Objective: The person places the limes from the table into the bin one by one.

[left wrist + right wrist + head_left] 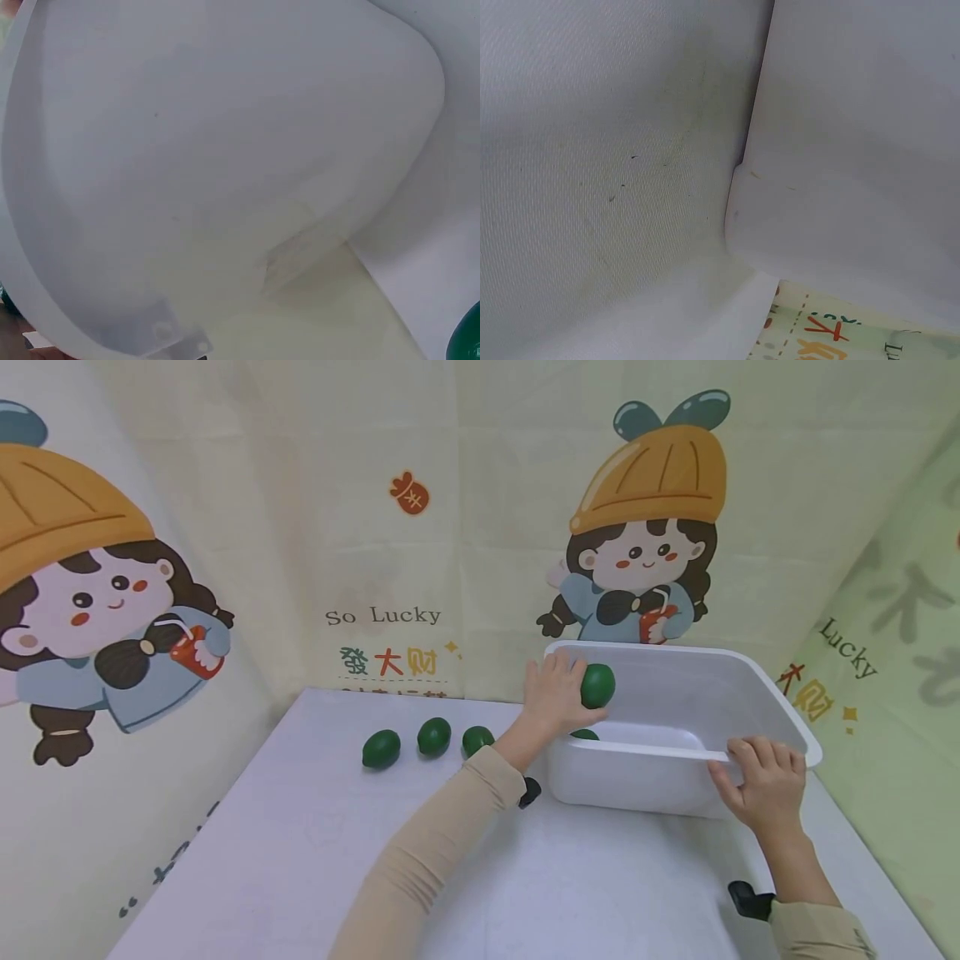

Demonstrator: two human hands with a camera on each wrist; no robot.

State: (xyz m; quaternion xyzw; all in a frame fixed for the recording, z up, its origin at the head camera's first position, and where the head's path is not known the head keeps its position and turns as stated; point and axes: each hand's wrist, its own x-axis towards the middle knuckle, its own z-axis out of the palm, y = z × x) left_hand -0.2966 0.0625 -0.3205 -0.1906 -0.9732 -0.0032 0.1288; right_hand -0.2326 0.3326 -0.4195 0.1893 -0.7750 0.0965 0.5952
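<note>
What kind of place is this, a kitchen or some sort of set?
Likely a staged booth, not a kitchen: cartoon-printed backdrop cloth walls a white table bearing only a white tub and green fruits.

glossy green fruit [597,685], smooth white plastic tub [772,697]

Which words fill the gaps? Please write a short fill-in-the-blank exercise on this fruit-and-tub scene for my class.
1. The left hand holds a green fruit over the white ____.
2. The right hand grips the tub's near ____.
3. ____ green fruits lie in a row on the table outside the tub.
4. One green fruit in the tub already lies ____ it.

Missing words: tub; rim; Three; inside
</note>
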